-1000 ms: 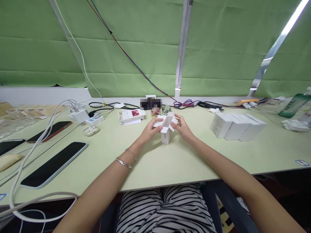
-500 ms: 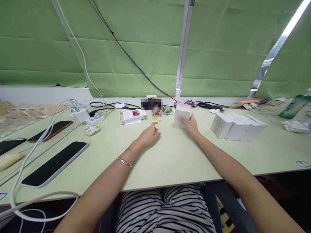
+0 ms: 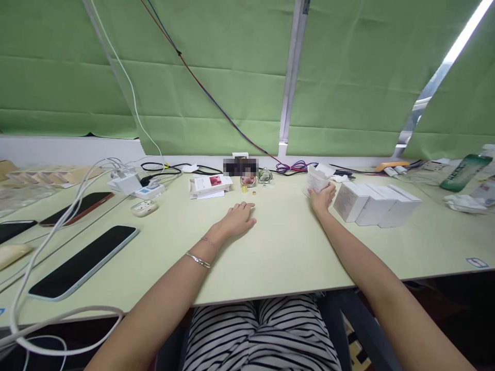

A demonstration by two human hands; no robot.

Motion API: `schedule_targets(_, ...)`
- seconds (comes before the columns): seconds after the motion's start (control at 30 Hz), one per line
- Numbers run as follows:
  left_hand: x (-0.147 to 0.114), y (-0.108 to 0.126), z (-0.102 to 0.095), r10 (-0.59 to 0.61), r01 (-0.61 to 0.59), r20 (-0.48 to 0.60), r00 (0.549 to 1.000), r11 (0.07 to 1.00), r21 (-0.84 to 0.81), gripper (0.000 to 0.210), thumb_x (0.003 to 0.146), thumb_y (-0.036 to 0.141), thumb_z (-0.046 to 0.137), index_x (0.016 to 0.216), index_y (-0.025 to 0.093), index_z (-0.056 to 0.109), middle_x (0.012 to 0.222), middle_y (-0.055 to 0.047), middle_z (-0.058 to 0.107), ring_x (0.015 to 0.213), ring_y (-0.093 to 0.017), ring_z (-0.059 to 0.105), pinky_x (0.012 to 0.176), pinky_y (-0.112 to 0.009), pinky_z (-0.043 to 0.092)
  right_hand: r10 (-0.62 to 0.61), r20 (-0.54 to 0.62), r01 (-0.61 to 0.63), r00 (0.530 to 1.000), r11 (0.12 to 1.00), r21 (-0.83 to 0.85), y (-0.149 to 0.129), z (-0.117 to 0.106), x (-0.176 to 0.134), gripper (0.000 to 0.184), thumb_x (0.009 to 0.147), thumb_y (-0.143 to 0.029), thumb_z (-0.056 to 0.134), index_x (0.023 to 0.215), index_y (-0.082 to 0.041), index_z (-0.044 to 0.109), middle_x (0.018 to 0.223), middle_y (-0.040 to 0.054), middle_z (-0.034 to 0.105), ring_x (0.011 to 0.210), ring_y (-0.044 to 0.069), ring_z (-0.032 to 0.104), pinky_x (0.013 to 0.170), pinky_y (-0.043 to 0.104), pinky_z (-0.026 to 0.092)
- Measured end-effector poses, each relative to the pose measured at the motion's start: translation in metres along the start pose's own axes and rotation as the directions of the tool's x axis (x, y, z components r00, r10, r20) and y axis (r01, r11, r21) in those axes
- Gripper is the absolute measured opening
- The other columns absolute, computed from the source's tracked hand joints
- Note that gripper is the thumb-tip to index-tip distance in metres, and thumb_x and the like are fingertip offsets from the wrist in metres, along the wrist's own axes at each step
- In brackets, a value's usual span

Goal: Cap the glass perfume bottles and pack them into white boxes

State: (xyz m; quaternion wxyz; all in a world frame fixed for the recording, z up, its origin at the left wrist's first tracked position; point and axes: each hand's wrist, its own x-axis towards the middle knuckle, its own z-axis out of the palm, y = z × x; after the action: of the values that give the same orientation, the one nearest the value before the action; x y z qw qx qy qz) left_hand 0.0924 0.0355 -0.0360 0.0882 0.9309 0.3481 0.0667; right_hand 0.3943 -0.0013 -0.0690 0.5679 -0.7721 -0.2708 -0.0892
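In the right grip (image 3: 324, 197) is 1 white box (image 3: 317, 179), mostly beyond it.

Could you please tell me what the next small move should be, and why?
The right hand should probably release the open white box on the table, beside the row of white boxes: it holds that box near the row's left end, and the left hand looks empty, so both would then be free.
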Motion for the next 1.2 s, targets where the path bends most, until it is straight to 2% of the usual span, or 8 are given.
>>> schedule_targets(0.17, -0.001, 0.003, -0.002, 0.0, 0.0, 0.011, 1.0, 1.0, 0.014, 0.051, 0.083, 0.039, 0.035, 0.128, 0.015, 0.034, 0.121, -0.014, 0.044, 0.113, -0.029, 0.04, 0.093, -0.044, 0.032, -0.299, -0.145, 0.292, 0.943, 0.954, -0.07, -0.01, -0.003, -0.008, 0.073, 0.067, -0.036, 0.064, 0.123, -0.011, 0.025, 0.127, 0.0229, 0.028, 0.124, 0.034, 0.021, 0.098, 0.054, 0.02)
schedule_targets(0.27, -0.002, 0.005, -0.004, 0.0, -0.001, 0.015, 1.0, 1.0, 0.019, 0.05, 0.084, 0.038, 0.034, 0.128, 0.015, 0.034, 0.121, -0.014, 0.044, 0.113, -0.029, 0.039, 0.093, -0.044, 0.031, -0.553, -0.07, 0.551, 0.83, 0.833, -0.039, -0.019, 0.002, -0.026, 0.063, 0.073, -0.041, 0.056, 0.122, -0.015, 0.027, 0.123, 0.0199, 0.031, 0.122, 0.032, 0.026, 0.098, 0.054, 0.021)
schedule_targets(0.4, -0.002, 0.006, -0.003, -0.002, 0.001, 0.011, 1.0, 1.0, 0.024, 0.049, 0.084, 0.037, 0.034, 0.128, 0.016, 0.034, 0.121, -0.014, 0.044, 0.114, -0.029, 0.039, 0.093, -0.043, 0.031, -0.691, 0.111, 0.688, 0.714, 0.723, 0.07, -0.026, 0.016, -0.053, 0.048, 0.077, -0.037, 0.05, 0.118, -0.018, 0.034, 0.118, 0.0165, 0.036, 0.117, 0.03, 0.033, 0.096, 0.053, 0.026)
schedule_targets(0.5, 0.0, 0.006, -0.001, -0.008, 0.008, 0.005, 1.0, 0.999, 0.034, 0.047, 0.084, 0.037, 0.034, 0.127, 0.017, 0.036, 0.12, -0.013, 0.044, 0.113, -0.029, 0.039, 0.092, -0.043, 0.031, -0.662, 0.329, 0.64, 0.673, 0.745, 0.189, -0.024, 0.031, -0.055, 0.048, 0.077, -0.031, 0.047, 0.12, -0.015, 0.034, 0.119, 0.0173, 0.037, 0.106, 0.026, 0.045, 0.091, 0.049, 0.035)
schedule_targets(0.6, 0.001, 0.006, 0.001, -0.006, 0.006, 0.004, 1.0, 0.998, 0.058, 0.043, 0.084, 0.037, 0.034, 0.122, 0.019, 0.041, 0.115, -0.012, 0.045, 0.109, -0.029, 0.041, 0.09, -0.043, 0.032, -0.523, 0.475, 0.451, 0.708, 0.852, 0.267, -0.023, 0.054, -0.04, 0.054, 0.075, -0.029, 0.046, 0.124, -0.011, 0.031, 0.118, 0.0184, 0.04, 0.084, 0.019, 0.055, 0.085, 0.044, 0.042)
schedule_targets(0.8, -0.001, 0.007, 0.002, 0.009, -0.008, -0.013, 1.0, 0.998, 0.06, 0.038, 0.084, 0.037, 0.033, 0.114, 0.019, 0.048, 0.11, -0.012, 0.045, 0.104, -0.028, 0.042, 0.088, -0.043, 0.033, -0.324, 0.46, 0.168, 0.827, 0.923, 0.347, -0.039, 0.127, -0.006, 0.07, 0.068, -0.035, 0.056, 0.128, -0.012, 0.028, 0.13, 0.0189, 0.04, 0.116, 0.022, 0.042, 0.097, 0.042, 0.032)
schedule_targets(0.93, -0.002, 0.006, 0.005, 0.009, -0.008, -0.014, 1.0, 0.998, 0.055, 0.036, 0.085, 0.037, 0.033, 0.113, 0.02, 0.049, 0.11, -0.011, 0.046, 0.102, -0.028, 0.042, 0.087, -0.042, 0.033, -0.298, 0.505, 0.116, 0.81, 0.926, 0.36, -0.045, 0.162, 0.003, 0.055, 0.07, -0.028, 0.053, 0.121, -0.013, 0.04, 0.125, 0.0142, 0.048, 0.113, 0.02, 0.046, 0.098, 0.038, 0.032)
schedule_targets(1.2, -0.002, 0.006, 0.007, 0.019, -0.018, -0.032, 0.999, 0.999, 0.049, 0.036, 0.084, 0.036, 0.034, 0.113, 0.02, 0.05, 0.11, -0.012, 0.046, 0.102, -0.028, 0.043, 0.086, -0.043, 0.034, -0.31, 0.544, 0.145, 0.78, 0.935, 0.325, -0.04, 0.147, -0.002, 0.041, 0.068, -0.019, 0.048, 0.11, -0.015, 0.05, 0.106, 0.0091, 0.06, 0.095, 0.019, 0.054, 0.092, 0.042, 0.036)
